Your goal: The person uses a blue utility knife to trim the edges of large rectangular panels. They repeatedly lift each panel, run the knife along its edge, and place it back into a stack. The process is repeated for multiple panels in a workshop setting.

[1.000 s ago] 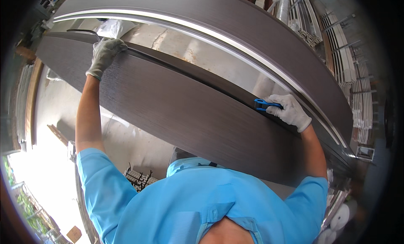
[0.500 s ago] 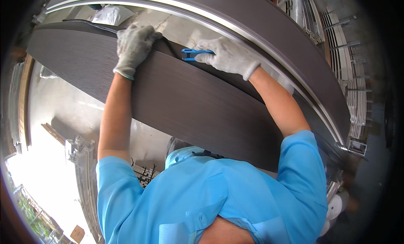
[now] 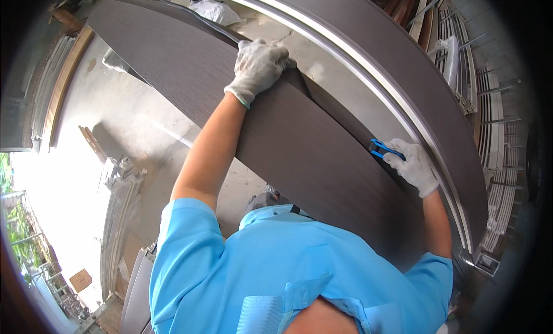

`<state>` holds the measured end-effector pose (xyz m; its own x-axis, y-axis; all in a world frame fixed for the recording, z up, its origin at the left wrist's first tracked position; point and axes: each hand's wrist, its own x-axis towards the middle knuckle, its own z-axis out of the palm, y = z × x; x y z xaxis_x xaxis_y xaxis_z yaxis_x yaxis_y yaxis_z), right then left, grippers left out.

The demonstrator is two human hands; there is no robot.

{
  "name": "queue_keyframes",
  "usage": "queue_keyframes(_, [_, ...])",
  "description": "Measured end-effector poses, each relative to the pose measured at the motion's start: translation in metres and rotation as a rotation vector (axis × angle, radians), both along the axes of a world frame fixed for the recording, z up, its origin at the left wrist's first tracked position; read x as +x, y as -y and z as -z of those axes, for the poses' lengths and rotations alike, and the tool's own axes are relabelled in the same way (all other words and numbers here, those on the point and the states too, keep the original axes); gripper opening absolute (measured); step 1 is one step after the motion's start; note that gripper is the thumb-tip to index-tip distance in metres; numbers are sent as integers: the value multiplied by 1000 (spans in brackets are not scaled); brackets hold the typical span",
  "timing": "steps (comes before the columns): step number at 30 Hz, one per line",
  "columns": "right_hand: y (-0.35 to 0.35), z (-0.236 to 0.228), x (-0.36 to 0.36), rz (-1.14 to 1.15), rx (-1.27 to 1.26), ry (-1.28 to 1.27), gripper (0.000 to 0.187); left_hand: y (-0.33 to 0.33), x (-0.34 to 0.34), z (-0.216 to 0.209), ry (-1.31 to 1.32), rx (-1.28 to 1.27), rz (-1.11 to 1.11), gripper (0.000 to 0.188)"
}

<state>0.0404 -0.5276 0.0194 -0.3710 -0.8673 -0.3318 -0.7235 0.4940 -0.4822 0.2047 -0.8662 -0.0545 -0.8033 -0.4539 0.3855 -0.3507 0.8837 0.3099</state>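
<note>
A long dark brown panel [image 3: 311, 155] with a wood-grain face stretches diagonally in front of me. At its far edge, my gloved left hand [image 3: 260, 69] is closed around a thin black flexible strip [image 3: 201, 20]. The strip trails to the far left and emerges again just right of the hand. Further right and nearer, my gloved right hand [image 3: 412, 168] grips a small blue and black hand tool [image 3: 378, 148]. The tool's end sits at the panel's far edge; whether it touches cannot be made out.
Beyond the panel stands another large brown panel [image 3: 403, 52] with white edging. Racks of long profiles [image 3: 498, 132] line the right. A clear plastic bag [image 3: 216, 11] lies on the floor at the far side. Wrapped upright lengths [image 3: 121, 190] and a cardboard box [image 3: 80, 280] are at left.
My right hand has moved the blue tool right and nearer along the panel edge, away from my left hand. The whole view has shifted, and my left hand appears further right.
</note>
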Motion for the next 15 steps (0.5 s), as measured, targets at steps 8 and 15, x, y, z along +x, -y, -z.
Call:
queue_keyframes(8, [91, 29, 5, -110, -242, -95, 31, 33, 9, -5, 58, -65, 268, 12])
queue_keyframes(15, [87, 22, 7, -36, -169, 29, 30, 226, 71, -24, 196, -91, 155, 9])
